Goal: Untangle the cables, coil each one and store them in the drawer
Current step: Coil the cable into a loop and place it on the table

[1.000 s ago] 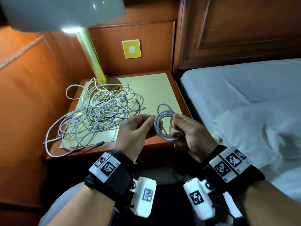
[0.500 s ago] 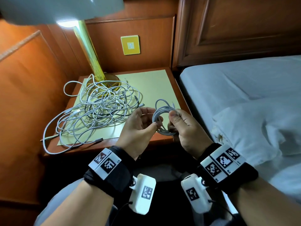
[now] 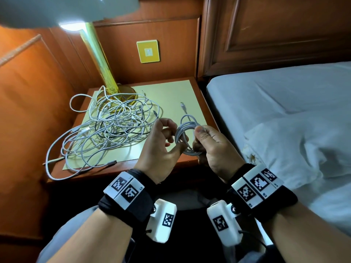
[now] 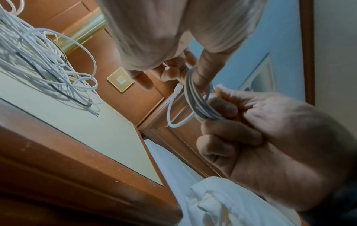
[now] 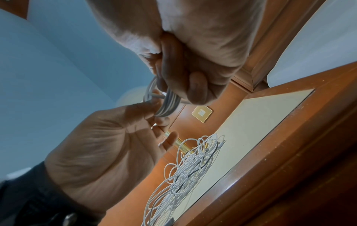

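A tangle of white cables with one black one [image 3: 110, 128] lies on the left half of the nightstand [image 3: 206, 107]; it also shows in the wrist views [image 4: 38, 61] [image 5: 185, 172]. Just above the nightstand's front right edge, both hands hold a small coiled white cable [image 3: 185, 135]. My right hand [image 3: 199, 135] grips one side of the coil [image 4: 199, 99] in curled fingers. My left hand [image 3: 171, 138] pinches the other side [image 5: 164, 105], thumb against the loops. The coil's loose tail with a plug [image 3: 183, 107] reaches over the mat. No drawer shows.
A brass lamp [image 3: 98, 59] stands at the back left of the nightstand, its base among the cables. A pale yellow mat [image 3: 171, 95] covers the top. A bed with white sheets [image 3: 275, 103] and a crumpled cover [image 3: 303, 149] borders the right side. Wood panelling rises on the left.
The coil stays between both hands, which have shifted slightly up over the nightstand's edge. Its loose tail with the plug now stretches out over the mat.
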